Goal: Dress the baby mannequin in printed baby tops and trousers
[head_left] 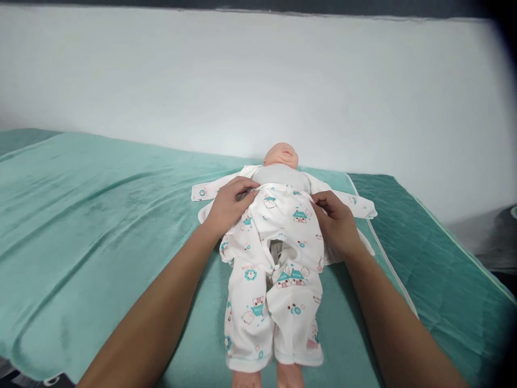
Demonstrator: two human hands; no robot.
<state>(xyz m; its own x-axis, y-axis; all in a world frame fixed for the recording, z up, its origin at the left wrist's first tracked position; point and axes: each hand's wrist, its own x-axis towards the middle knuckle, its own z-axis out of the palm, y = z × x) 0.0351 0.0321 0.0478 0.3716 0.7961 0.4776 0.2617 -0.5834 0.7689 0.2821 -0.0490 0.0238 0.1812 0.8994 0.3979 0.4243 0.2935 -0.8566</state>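
Note:
A baby doll (281,154) lies on its back, its head toward the wall and its feet at the bottom edge. White printed trousers (283,226) cover its legs and reach up over its belly, with an opening at the crotch. My left hand (233,203) pinches the waistband at its left side, and my right hand (334,220) pinches it at the right side. Under the doll a white printed top (210,188) is spread open, sleeves out to both sides. The doll's chest looks pale grey.
A light green sheet (100,226) lies beneath the doll, wrinkled at the left. Darker green quilted cloth (436,258) extends on the right. A white wall (242,75) stands behind the doll's head.

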